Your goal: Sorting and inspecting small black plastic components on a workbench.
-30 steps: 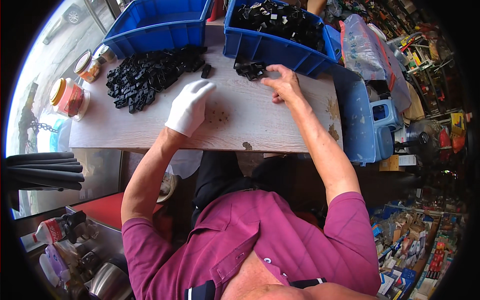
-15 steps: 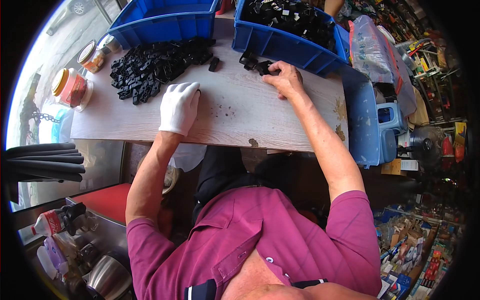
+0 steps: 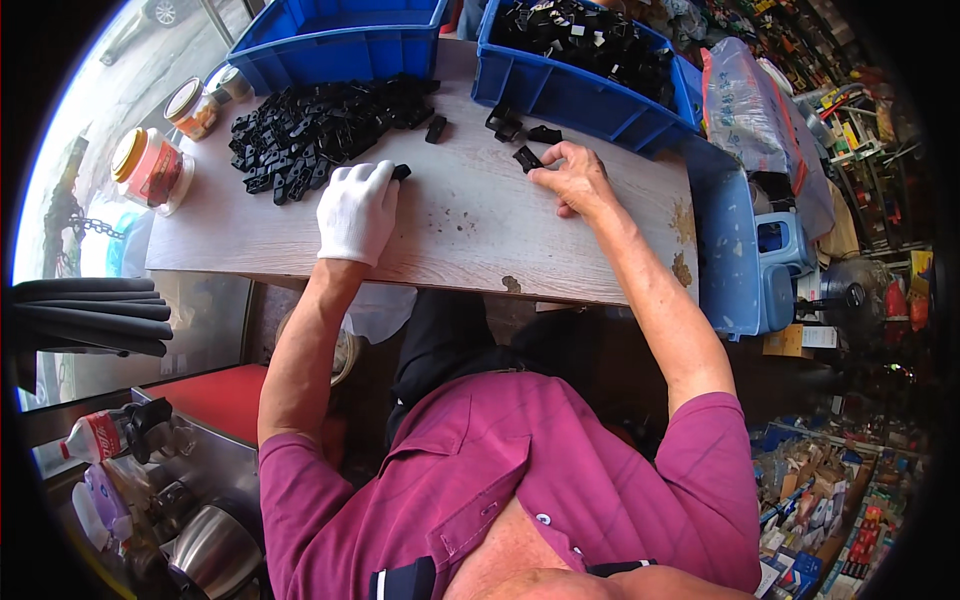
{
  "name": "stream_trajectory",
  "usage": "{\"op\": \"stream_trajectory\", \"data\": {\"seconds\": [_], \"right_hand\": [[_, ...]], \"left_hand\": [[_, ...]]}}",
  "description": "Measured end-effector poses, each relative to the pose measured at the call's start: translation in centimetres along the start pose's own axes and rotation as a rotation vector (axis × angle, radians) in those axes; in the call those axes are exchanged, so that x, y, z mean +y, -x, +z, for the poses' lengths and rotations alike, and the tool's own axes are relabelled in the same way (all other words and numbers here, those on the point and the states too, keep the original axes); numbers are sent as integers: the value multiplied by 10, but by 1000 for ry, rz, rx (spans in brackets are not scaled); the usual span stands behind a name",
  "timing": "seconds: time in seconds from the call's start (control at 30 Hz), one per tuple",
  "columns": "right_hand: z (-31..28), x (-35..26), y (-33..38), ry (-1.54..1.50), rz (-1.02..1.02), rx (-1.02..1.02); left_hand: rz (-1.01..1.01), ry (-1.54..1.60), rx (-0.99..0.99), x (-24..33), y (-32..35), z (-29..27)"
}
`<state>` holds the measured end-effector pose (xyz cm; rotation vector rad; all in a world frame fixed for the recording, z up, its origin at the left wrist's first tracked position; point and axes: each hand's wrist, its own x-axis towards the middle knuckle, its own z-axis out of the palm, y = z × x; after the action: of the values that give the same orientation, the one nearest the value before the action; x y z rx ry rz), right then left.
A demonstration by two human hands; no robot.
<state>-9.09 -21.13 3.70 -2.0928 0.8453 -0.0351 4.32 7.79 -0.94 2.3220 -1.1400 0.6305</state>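
Observation:
My left hand, in a white knit glove, is closed on a small black plastic part that sticks out past the fingertips. My bare right hand pinches a small black plastic piece between thumb and forefinger, just above or on the table. Beyond it lie a black square-looking part and another dark piece. A large heap of black plastic parts spreads beyond my left hand, with a single black part apart at its right.
On the worn wooden table stand a blue bin at the far left and a second blue bin filled with black parts at the far right. Lidded jars line the left edge. A light-blue plastic container adjoins the right edge.
My right hand has drawn a black piece slightly toward me, apart from the other parts near the bin. In my left hand, more of the black part now shows past the fingers.

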Motion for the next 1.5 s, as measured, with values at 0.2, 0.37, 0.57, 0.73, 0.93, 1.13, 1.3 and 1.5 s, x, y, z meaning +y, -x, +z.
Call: {"op": "stream_trajectory", "data": {"seconds": [0.2, 0.37, 0.57, 0.73, 0.93, 1.13, 1.3, 1.5], "right_hand": [[6, 2, 11, -25, -30, -25], [11, 1, 17, 13, -49, -18], [13, -4, 23, 23, -63, -50], [15, -14, 33, -7, -62, -113], [19, -6, 30, -47, -60, -65], [18, -9, 34, -32, -79, -73], [20, -5, 33, -30, -106, -42], [22, -2, 33, -118, -106, -24]], "left_hand": [[-115, 83, -123, -16, -13, 1], [50, 90, -3, 0, -5, 4], [92, 126, -70, 20, -2, 2], [38, 534, -30, 60, -27, 17], [250, 479, -143, 72, -52, 42], [358, 500, -205, 77, -59, 39], [397, 489, -174, 82, -55, 47], [397, 457, -175, 87, -51, 37]]}}
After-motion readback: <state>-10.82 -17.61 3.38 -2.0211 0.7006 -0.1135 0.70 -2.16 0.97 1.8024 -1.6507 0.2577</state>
